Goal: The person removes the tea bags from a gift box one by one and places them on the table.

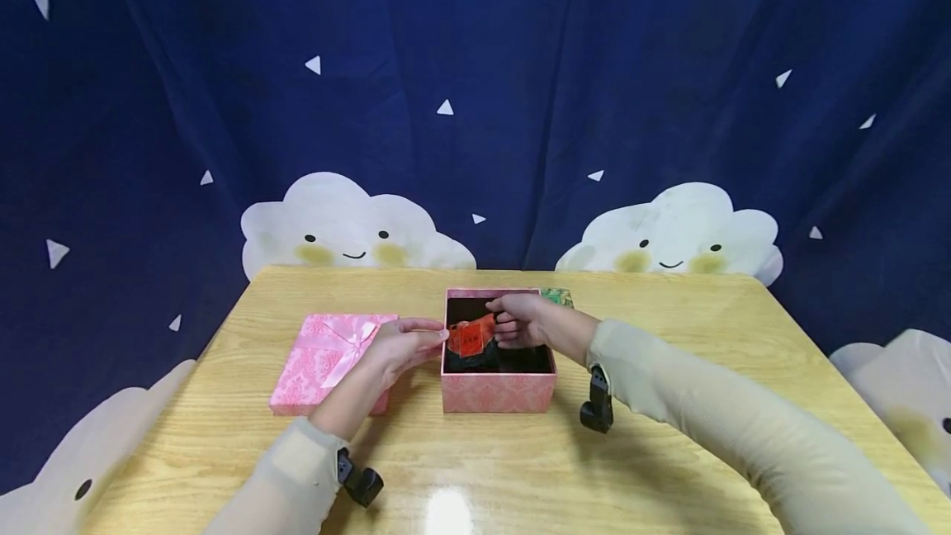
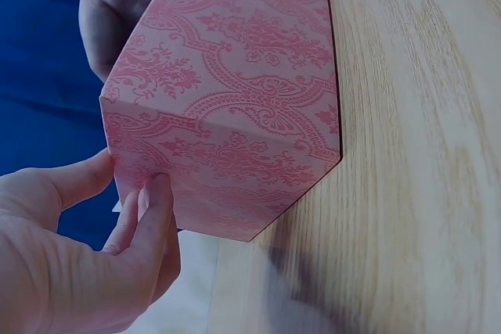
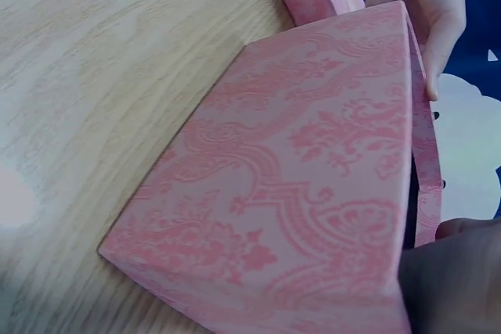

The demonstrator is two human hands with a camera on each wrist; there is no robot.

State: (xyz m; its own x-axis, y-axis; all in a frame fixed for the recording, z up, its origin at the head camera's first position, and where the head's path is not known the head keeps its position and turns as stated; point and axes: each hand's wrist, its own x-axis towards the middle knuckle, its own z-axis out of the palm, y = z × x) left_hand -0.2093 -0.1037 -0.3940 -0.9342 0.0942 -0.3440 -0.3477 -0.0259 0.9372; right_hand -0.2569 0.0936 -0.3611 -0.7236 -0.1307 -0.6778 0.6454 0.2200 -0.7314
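Note:
An open pink patterned gift box (image 1: 499,393) stands on the table, its inside dark. My left hand (image 1: 407,347) grips the box's left wall: in the left wrist view the thumb lies at the top rim and the fingertips press the outer side. My right hand (image 1: 520,319) reaches over the right wall into the box with curled fingers. Those fingers pinch the raised upper right corner of a red-and-black packet (image 1: 471,338), which leans inside the box with its orange-red label facing up. In the right wrist view the near wall hides the packet and most of that hand.
The pink lid (image 1: 315,357) with a ribbon bow lies left of the box, partly behind my left forearm. A green patterned item (image 1: 557,296) shows behind the box's right back corner. Wooden table (image 1: 669,337) surrounds them, with a dark blue curtain (image 1: 475,147) behind.

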